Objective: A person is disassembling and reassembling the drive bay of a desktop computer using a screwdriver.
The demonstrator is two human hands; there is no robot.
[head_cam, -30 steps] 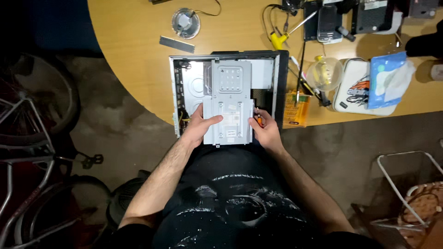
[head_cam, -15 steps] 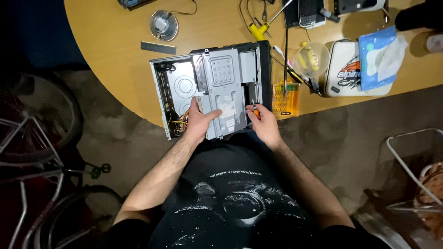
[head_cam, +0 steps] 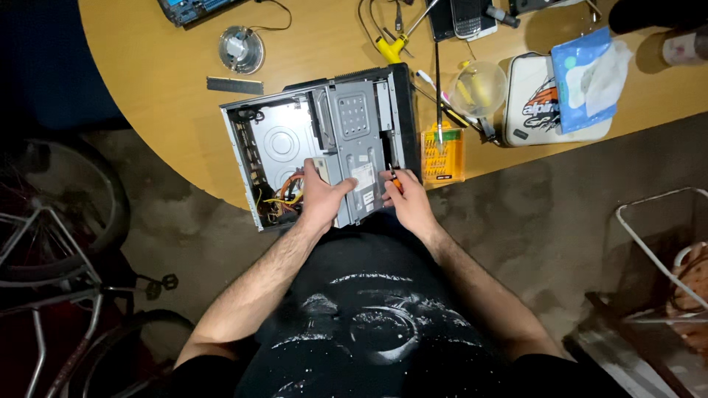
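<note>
pressing flat on the open computer case, the left hand stays put. right hand – now pinching an orange-tipped screwdriver at the case's near edge – looks set on a screw.

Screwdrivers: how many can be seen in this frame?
3, possibly more hidden in the clutter: a small orange-handled one in the right hand over the open computer case, a yellow-handled one behind the case, and a thin one above the orange bit set.

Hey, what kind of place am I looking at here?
Probably a home workshop or garage: an opened computer case on a wooden table, an orange screwdriver bit set beside it, and bicycle wheels on the concrete floor.
</note>
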